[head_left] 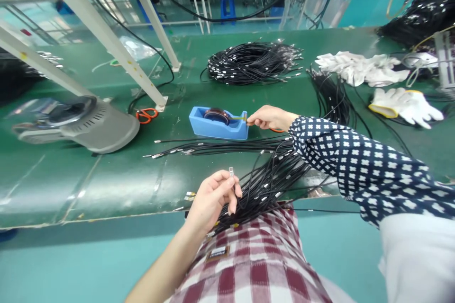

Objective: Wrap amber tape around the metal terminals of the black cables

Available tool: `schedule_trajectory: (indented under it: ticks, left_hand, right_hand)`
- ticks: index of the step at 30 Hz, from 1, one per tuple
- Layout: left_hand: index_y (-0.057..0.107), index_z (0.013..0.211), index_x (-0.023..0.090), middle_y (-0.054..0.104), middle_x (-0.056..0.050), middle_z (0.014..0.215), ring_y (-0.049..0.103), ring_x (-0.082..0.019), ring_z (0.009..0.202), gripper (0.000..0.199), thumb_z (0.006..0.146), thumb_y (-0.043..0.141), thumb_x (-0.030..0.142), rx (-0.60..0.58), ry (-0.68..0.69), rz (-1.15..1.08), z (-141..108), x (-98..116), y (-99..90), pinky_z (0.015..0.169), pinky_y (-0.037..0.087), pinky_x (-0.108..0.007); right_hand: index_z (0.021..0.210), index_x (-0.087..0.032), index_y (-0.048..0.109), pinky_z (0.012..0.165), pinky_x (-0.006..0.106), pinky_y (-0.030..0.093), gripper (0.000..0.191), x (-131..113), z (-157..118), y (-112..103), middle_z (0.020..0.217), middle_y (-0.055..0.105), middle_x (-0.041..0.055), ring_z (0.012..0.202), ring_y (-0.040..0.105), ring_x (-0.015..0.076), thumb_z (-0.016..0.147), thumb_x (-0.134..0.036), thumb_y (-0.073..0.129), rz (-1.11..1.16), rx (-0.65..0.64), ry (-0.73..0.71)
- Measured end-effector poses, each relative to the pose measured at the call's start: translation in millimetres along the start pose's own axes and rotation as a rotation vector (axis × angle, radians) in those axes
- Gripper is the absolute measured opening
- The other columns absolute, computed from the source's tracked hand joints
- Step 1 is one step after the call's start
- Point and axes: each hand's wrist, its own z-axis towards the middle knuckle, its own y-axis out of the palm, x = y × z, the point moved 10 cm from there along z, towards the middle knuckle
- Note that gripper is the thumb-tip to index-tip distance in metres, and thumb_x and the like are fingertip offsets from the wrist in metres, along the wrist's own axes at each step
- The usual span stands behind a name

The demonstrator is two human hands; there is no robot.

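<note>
My left hand pinches a thin black cable close to its end, and a small silver-white connector sticks up past the fingertips. Out ahead, my right hand is closed at the cutting end of a blue tape dispenser, gripping the free end of the tape. A dark brown tape roll sits in the dispenser, with a short strip running from it toward my fingers. Below the dispenser, a loose bundle of black cables spreads over the table edge and onto my lap.
A coiled heap of black cables lies behind the dispenser. White gloves and more cables are at right. Orange-handled scissors lie by a grey lamp-like device and slanted white posts on the green table.
</note>
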Motion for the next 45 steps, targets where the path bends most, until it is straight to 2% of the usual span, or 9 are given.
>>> schedule_trajectory:
  ticks: [8, 15, 22, 24, 26, 29, 34, 40, 45]
  left_hand:
    - [0.055, 0.081, 0.014, 0.066, -0.001, 0.064, 0.054, -0.009, 0.036, 0.029, 0.079, 0.074, 0.036, 0.009, -0.007, 0.002, -1, 1, 0.5, 0.036, 0.040, -0.018]
    - [0.054, 0.081, 0.015, 0.065, -0.001, 0.064, 0.054, -0.008, 0.036, 0.029, 0.079, 0.073, 0.037, 0.015, -0.003, 0.017, -3, 2, -0.7, 0.037, 0.039, -0.018]
    - [0.056, 0.082, 0.014, 0.065, -0.001, 0.064, 0.053, -0.008, 0.036, 0.028, 0.080, 0.071, 0.038, 0.070, -0.009, 0.001, 1, 11, -12.2, 0.037, 0.040, -0.018]
    - [0.058, 0.084, 0.014, 0.064, 0.000, 0.061, 0.053, -0.008, 0.035, 0.028, 0.080, 0.071, 0.039, 0.092, -0.003, 0.021, 4, 16, -14.5, 0.037, 0.039, -0.018]
    - [0.059, 0.088, 0.014, 0.063, 0.001, 0.060, 0.052, -0.008, 0.035, 0.028, 0.080, 0.072, 0.038, 0.097, -0.007, 0.062, 8, 19, -15.7, 0.037, 0.038, -0.018]
    - [0.061, 0.092, 0.014, 0.063, 0.002, 0.060, 0.052, -0.007, 0.034, 0.027, 0.081, 0.071, 0.037, 0.097, -0.012, 0.141, 12, 20, -18.3, 0.037, 0.039, -0.018]
    - [0.062, 0.090, 0.014, 0.062, 0.002, 0.058, 0.051, -0.007, 0.033, 0.028, 0.080, 0.072, 0.038, 0.123, -0.040, 0.231, 12, 18, -23.8, 0.035, 0.036, -0.017]
    - [0.060, 0.076, 0.014, 0.061, 0.002, 0.056, 0.051, -0.007, 0.032, 0.026, 0.079, 0.073, 0.035, 0.130, -0.060, 0.249, 9, 17, -26.8, 0.035, 0.033, -0.016]
    - [0.060, 0.075, 0.014, 0.060, 0.002, 0.057, 0.048, -0.005, 0.033, 0.022, 0.082, 0.071, 0.032, 0.188, -0.004, 0.193, 9, 15, -35.7, 0.035, 0.032, -0.016]
  right_hand:
    - [0.072, -0.009, 0.066, 0.035, 0.012, 0.033, 0.011, 8, 10, 2, 0.054, 0.061, 0.0022, 0.041, 0.045, 0.0029, 0.082, -0.010, 0.062, 0.039, -0.011, -0.024]
    - [0.058, -0.010, 0.066, 0.038, 0.018, 0.030, 0.013, 25, 5, 0, 0.042, 0.056, 0.0001, 0.038, 0.042, 0.0057, 0.070, -0.009, 0.069, -0.094, 0.136, -0.116]
    - [0.068, -0.012, 0.070, 0.053, 0.017, 0.041, 0.007, 13, -25, -12, 0.067, 0.070, 0.0031, 0.051, 0.059, 0.0078, 0.070, -0.017, 0.074, -0.171, 0.113, -0.233]
    - [0.076, -0.013, 0.071, 0.051, 0.018, 0.040, 0.015, 17, -44, 4, 0.072, 0.070, 0.0031, 0.051, 0.058, 0.0071, 0.076, -0.028, 0.071, -0.156, -0.012, -0.217]
    - [0.088, -0.014, 0.071, 0.050, 0.018, 0.039, 0.028, 20, -68, 38, 0.071, 0.067, 0.0018, 0.053, 0.056, 0.0073, 0.082, -0.041, 0.066, -0.060, -0.260, -0.214]
    - [0.092, -0.016, 0.071, 0.053, 0.020, 0.042, 0.031, 18, -96, 74, 0.063, 0.061, -0.0010, 0.052, 0.053, 0.0084, 0.089, -0.043, 0.057, -0.148, -0.409, -0.290]
    - [0.087, -0.017, 0.070, 0.050, 0.020, 0.042, 0.028, 7, -109, 99, 0.088, 0.065, 0.0030, 0.054, 0.058, 0.0081, 0.090, -0.039, 0.054, -0.275, -0.453, -0.388]
    - [0.084, -0.017, 0.069, 0.052, 0.020, 0.043, 0.024, 1, -111, 105, 0.090, 0.064, 0.0027, 0.053, 0.059, 0.0071, 0.090, -0.036, 0.055, -0.334, -0.456, -0.412]
    - [0.091, -0.016, 0.070, 0.048, 0.019, 0.039, 0.029, 23, -97, 112, 0.084, 0.065, 0.0023, 0.048, 0.051, 0.0050, 0.091, -0.038, 0.051, -0.137, -0.465, -0.230]
